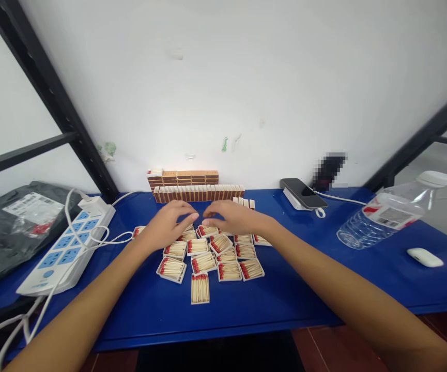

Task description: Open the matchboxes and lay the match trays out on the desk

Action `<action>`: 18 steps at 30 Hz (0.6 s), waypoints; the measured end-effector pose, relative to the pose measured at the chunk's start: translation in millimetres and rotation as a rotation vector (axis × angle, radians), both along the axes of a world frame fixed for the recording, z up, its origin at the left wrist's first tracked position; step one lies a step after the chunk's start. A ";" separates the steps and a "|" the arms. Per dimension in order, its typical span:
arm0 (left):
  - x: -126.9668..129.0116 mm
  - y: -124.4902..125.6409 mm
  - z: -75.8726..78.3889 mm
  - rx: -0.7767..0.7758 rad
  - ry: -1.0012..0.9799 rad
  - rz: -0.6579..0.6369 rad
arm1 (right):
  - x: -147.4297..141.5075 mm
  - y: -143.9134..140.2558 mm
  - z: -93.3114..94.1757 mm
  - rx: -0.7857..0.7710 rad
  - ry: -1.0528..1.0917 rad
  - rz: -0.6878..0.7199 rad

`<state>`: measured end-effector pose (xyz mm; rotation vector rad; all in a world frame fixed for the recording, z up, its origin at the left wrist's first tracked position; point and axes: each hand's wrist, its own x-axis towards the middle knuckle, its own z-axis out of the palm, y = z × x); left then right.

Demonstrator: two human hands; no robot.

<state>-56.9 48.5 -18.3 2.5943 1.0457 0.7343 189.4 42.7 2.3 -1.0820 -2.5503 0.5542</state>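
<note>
Both of my hands hover over a cluster of open matchbox trays full of red-tipped matches. My left hand (171,222) is above the back left trays, thumb and fingers apart, with nothing visible in it. Opposite it, my right hand (233,217) curves inward, its thumb just above a tilted matchbox tray (207,231); whether it touches the tray I cannot tell. One filled tray (200,288) lies in front of the others. Behind my hands stands a row of matchboxes (200,194) on edge, with a stack of matchboxes (188,177) behind it.
A power strip (68,243) with white cables and a dark plastic bag (17,222) lie at left. To the right are a phone (304,194) on a white stand, a tilted plastic bottle (389,212) and a white earbud case (425,257). The blue table (285,289) meets a wall.
</note>
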 end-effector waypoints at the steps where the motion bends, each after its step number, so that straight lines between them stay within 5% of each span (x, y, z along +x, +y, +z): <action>1: -3.9 4.0 5.3 0.039 -0.033 0.050 | 0.6 3.7 8.3 0.032 0.031 -0.028; 4: -24.5 24.4 24.3 0.166 -0.072 0.281 | 8.9 26.6 35.2 0.165 0.084 -0.196; 7: -52.9 53.4 45.3 0.224 0.115 0.529 | 25.1 62.7 51.4 0.243 -0.006 -0.493; 11: -82.4 90.5 65.0 0.027 0.216 0.802 | 41.6 106.3 43.4 -0.013 -0.112 -0.692; 18: -94.7 122.4 60.8 -0.142 0.158 0.699 | 47.1 133.4 15.1 0.013 -0.090 -0.611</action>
